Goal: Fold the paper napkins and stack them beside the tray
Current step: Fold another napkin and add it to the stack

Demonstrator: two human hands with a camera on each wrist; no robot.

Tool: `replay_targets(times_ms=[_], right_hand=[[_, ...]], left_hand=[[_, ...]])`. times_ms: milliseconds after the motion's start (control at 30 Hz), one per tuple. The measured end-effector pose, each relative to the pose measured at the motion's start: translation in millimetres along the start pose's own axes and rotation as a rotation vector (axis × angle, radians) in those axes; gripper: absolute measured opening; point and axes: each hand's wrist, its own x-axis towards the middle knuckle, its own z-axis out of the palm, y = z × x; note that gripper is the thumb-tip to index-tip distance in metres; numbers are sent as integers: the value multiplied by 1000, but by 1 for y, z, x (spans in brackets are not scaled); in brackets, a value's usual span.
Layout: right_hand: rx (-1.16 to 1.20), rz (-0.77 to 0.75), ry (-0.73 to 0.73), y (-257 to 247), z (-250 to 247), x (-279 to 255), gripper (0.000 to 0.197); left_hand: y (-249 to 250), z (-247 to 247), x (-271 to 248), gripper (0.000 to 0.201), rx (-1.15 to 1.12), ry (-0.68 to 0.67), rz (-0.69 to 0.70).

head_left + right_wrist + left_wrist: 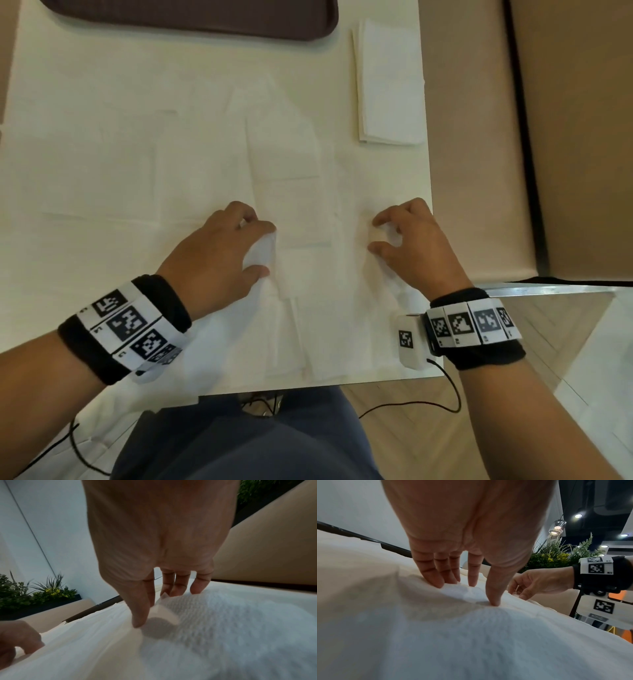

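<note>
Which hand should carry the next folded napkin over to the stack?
Right, probably. The stack lies at the table's right edge, beside the tray, on the right hand's side. The left hand would have to cross over. Both now hold the napkin.

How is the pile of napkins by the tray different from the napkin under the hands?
The napkin pile is folded narrow and neat; the napkin being worked on lies spread and rumpled. The pile sits untouched right of the tray; the left hand and right hand each pinch up a bit of the loose napkin. The pile is several layers thick; how many layers the loose one has is unclear. Both are white paper.
</note>
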Motion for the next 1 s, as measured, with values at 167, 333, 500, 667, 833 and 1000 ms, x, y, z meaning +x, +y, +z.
replay_targets(times_ms=[167, 333, 500, 667, 833, 1000], right_hand=[[-23, 29, -24, 4, -2, 5, 26], [-7, 17, -35, 6, -5, 4, 32], [-49, 20, -70, 7, -9, 2, 42], [-132, 17, -75, 6, -8, 5, 37], [-38, -86, 106, 10, -5, -2, 7], [35, -262, 170, 8, -24, -14, 7]], left_hand=[[-1, 2, 0, 62, -8, 22, 4], [-1, 4, 0, 62, 9, 37, 6], [0, 4, 0, 62, 19, 39, -5], [1, 7, -1, 60, 8, 47, -12], [1, 7, -1, 57, -11, 72, -3], [0, 4, -2, 58, -21, 54, -2]])
